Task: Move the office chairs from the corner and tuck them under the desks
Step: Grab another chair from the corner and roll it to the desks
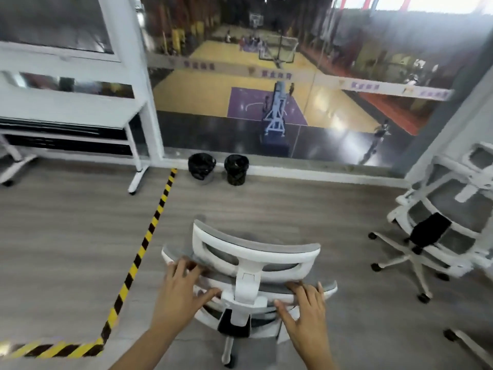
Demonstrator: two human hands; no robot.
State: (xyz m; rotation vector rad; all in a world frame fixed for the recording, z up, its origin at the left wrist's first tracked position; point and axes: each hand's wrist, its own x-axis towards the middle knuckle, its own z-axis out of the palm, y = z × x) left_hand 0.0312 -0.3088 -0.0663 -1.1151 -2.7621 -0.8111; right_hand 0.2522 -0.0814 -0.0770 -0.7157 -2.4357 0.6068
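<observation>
1. Down at the bottom centre, a white office chair (248, 265) stands on the wooden floor (66, 236).
2. Left hand (184, 287) curls over the backrest's top edge, left side, thumb underneath.
3. Right hand (306, 308) does likewise, right side.
4. Second chair (442, 217) waits at right, well apart.
5. Two black bins (218, 168) sit by the window.

I see open floor (240, 204) ahead of the chair I hold (248, 265). Two black bins (218, 169) stand by the window wall. A second chair (440, 222) blocks the right, and striped tape (149, 233) marks the left.
</observation>
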